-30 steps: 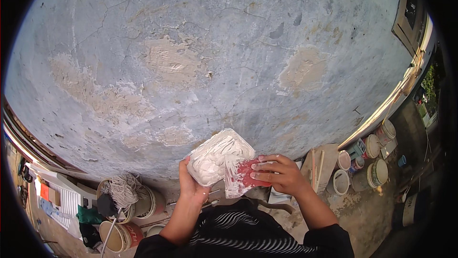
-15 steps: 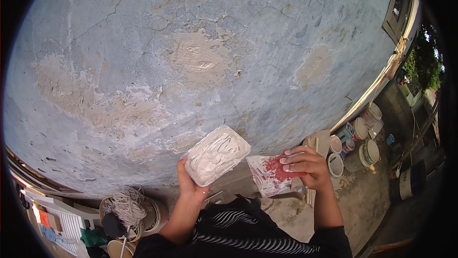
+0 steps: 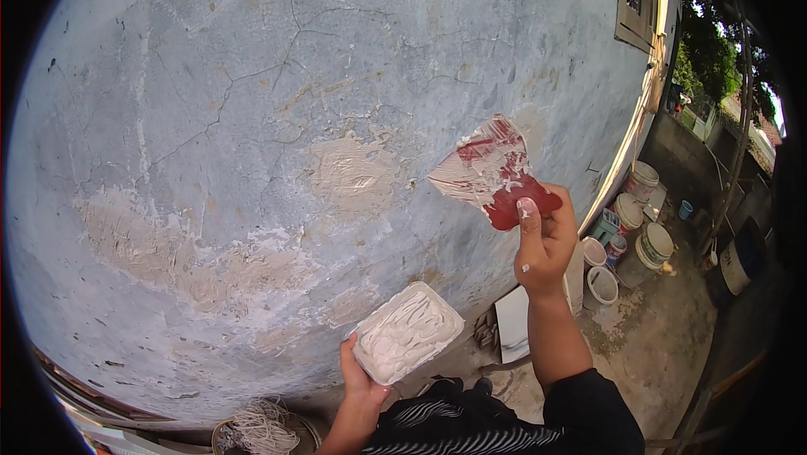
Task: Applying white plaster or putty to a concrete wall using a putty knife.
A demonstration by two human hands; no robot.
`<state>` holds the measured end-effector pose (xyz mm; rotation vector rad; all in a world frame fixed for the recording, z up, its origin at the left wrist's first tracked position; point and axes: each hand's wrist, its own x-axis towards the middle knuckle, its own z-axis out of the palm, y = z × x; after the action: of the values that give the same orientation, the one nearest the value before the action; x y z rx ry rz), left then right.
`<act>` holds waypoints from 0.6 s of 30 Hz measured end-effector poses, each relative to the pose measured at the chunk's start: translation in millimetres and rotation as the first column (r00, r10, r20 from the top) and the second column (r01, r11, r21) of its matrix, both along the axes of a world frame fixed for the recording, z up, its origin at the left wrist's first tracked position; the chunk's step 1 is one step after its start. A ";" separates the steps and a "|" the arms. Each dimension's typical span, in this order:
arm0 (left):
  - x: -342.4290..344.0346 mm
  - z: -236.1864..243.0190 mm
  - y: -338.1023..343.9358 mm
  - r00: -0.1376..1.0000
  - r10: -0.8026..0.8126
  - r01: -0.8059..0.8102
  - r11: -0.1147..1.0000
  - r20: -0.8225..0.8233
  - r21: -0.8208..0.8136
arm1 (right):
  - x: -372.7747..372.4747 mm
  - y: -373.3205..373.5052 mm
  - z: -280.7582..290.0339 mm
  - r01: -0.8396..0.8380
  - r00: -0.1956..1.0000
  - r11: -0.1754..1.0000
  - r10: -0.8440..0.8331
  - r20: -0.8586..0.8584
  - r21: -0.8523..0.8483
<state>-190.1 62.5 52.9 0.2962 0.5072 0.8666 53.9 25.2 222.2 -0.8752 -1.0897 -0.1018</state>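
My left hand (image 3: 361, 378) grips the near left corner of a rectangular tub of whitish putty (image 3: 409, 330), held level low in front of me. The putty's top is streaked and ridged. In my right hand (image 3: 546, 245) is a red putty scraper (image 3: 508, 190), thumb pressed on its face and blade raised toward the wall. Putty smears cover much of the blade. Behind both hands stands a cracked blue-grey wall (image 3: 252, 60), with a beige putty patch (image 3: 357, 176) left of the scraper and a longer rough patch (image 3: 168, 253) farther left.
Several paint buckets (image 3: 601, 285) stand on the concrete floor at the right, near a dark drum (image 3: 741, 257). A window frame (image 3: 636, 1) sits at the upper right. At the lower left is a bucket with a tangle of pale string (image 3: 261, 428).
My right hand has lifted the scraper up toward the wall and turned it so the blade points up. The tub sits lower and farther right in view. The view has tilted up.
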 end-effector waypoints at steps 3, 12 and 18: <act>-10.2 -2.5 0.8 1.000 0.006 -0.006 1.000 -0.026 0.019 | -4.6 6.8 -0.4 0.093 0.994 0.995 -0.095 0.048 0.028; -37.0 -12.0 7.1 0.997 0.056 -0.050 0.994 -0.059 0.096 | -18.0 16.4 -9.0 0.355 0.870 0.931 -0.364 0.333 0.090; -74.0 -3.5 10.2 0.978 0.195 -0.179 0.965 -0.070 0.191 | -24.3 16.5 -6.0 0.337 0.846 0.936 -0.349 0.403 0.104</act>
<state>-264.1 72.7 49.4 0.4631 0.5442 1.0908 29.5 41.7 216.2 -1.0439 -1.3111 -0.6294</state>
